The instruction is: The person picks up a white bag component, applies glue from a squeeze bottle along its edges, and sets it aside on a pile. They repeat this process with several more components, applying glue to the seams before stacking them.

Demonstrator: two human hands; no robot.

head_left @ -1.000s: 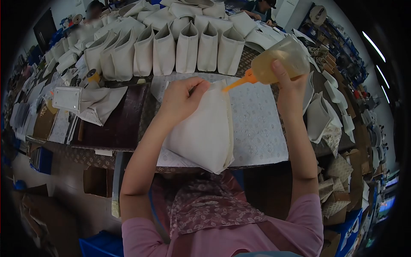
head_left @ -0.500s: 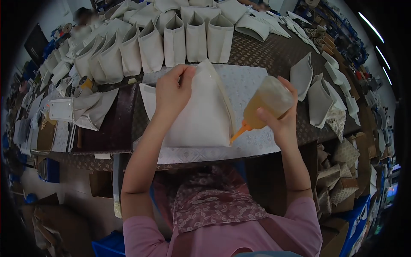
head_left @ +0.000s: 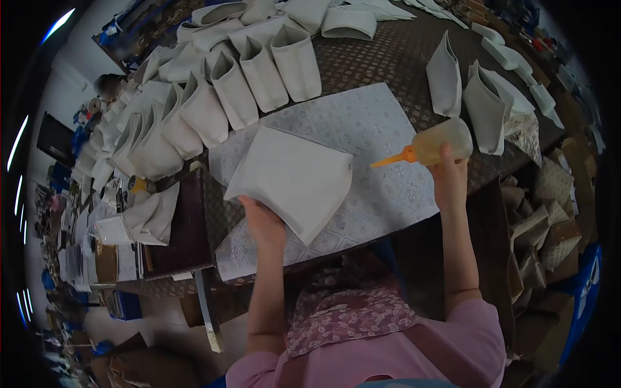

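My right hand [head_left: 451, 174] is closed round a squeeze bottle [head_left: 441, 141] of yellowish liquid. Its orange nozzle points left, a short way from the white bag piece [head_left: 294, 178]. This piece looks like a flat leather-like pouch and is tilted over the patterned light sheet [head_left: 394, 200]. At its lower left edge, my left hand [head_left: 264, 223] grips it, thumb on top and the other fingers hidden beneath.
Upright white pouches [head_left: 233, 90] stand in a row along the far side, with more heaped behind. Other white pieces [head_left: 445, 77] are at the right. A dark red board [head_left: 184, 226] lies at the left, near folded white material [head_left: 145, 223]. Cardboard scraps [head_left: 543, 226] fill the lower right.
The bag piece has turned, and my left hand has moved from its top to its lower left edge. My right hand has drawn the bottle's nozzle away from the piece's edge. The view has tilted.
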